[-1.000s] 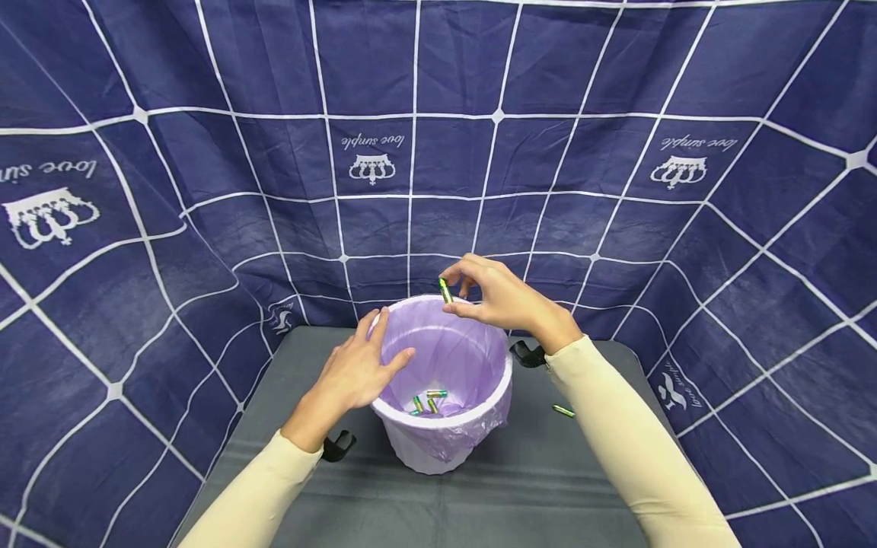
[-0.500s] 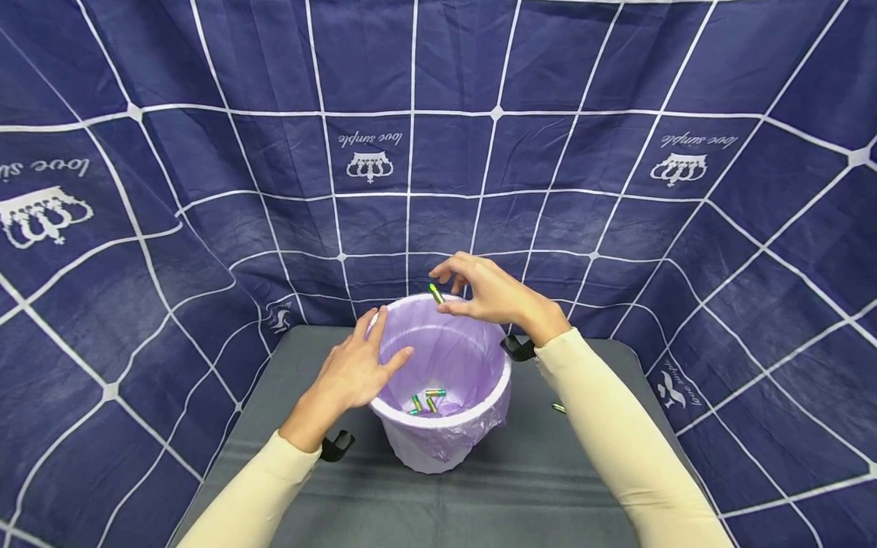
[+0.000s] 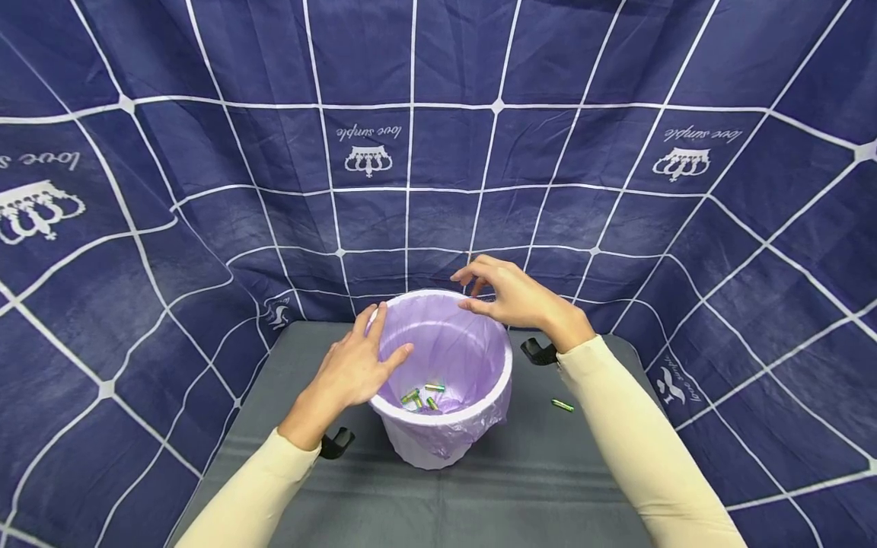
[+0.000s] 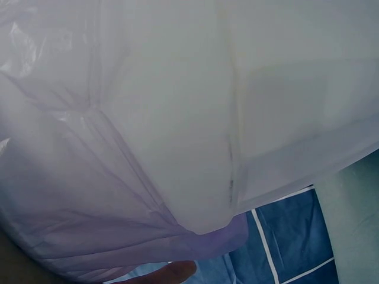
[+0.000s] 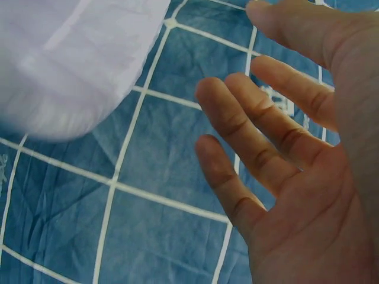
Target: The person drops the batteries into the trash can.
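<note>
A white bin [image 3: 419, 441] lined with a thin purple bag [image 3: 473, 358] stands upright in the head view. Several green-gold batteries [image 3: 435, 388] lie at its bottom. My left hand [image 3: 352, 371] rests on the bin's left rim, fingers and thumb spread. Over the far right rim my right hand [image 3: 510, 295] hovers with nothing in it; in the right wrist view its relaxed fingers [image 5: 225, 112] show bare. One more battery [image 3: 562, 405] lies to the right of the bin. The bin's wall [image 4: 177, 118] fills most of the left wrist view.
The bin stands on a grey-covered table [image 3: 493, 502]. A navy cloth [image 3: 445, 152] with white grid lines hangs behind it and along both sides. Black wrist mounts [image 3: 337, 443] sit under both wrists.
My right hand has let go of its battery and drawn back slightly to the right. Another battery now shows among those in the bin. The left hand stays at the rim.
</note>
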`<action>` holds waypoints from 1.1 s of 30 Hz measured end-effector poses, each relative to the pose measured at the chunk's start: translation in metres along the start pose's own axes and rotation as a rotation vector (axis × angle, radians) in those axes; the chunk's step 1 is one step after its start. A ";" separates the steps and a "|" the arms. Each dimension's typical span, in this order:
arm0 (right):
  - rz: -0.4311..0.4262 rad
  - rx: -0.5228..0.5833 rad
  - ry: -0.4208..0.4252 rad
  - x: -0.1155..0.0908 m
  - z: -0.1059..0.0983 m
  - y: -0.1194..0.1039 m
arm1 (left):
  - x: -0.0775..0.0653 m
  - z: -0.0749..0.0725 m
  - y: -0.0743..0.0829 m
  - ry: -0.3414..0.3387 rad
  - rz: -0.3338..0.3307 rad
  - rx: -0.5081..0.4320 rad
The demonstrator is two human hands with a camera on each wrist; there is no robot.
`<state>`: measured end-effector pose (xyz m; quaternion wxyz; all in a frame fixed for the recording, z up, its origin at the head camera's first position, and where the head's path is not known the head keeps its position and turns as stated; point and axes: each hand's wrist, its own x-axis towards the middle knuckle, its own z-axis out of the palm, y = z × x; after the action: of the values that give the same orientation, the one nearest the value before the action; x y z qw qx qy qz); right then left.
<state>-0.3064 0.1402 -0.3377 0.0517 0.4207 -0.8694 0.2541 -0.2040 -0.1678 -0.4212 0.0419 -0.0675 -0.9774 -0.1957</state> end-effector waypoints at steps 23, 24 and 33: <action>0.139 -0.004 0.164 -0.086 0.003 0.071 | 0.001 0.000 -0.001 0.003 -0.002 -0.011; 0.151 -0.009 0.167 -0.091 0.004 0.074 | 0.000 0.000 -0.001 0.004 -0.002 -0.013; 0.288 0.001 0.164 -0.134 0.024 0.106 | 0.001 0.002 -0.002 0.002 -0.008 -0.018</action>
<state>-0.2980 0.2781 -0.4415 0.0853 0.2694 -0.9135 0.2926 -0.2058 -0.1691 -0.4238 0.0416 -0.0635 -0.9759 -0.2046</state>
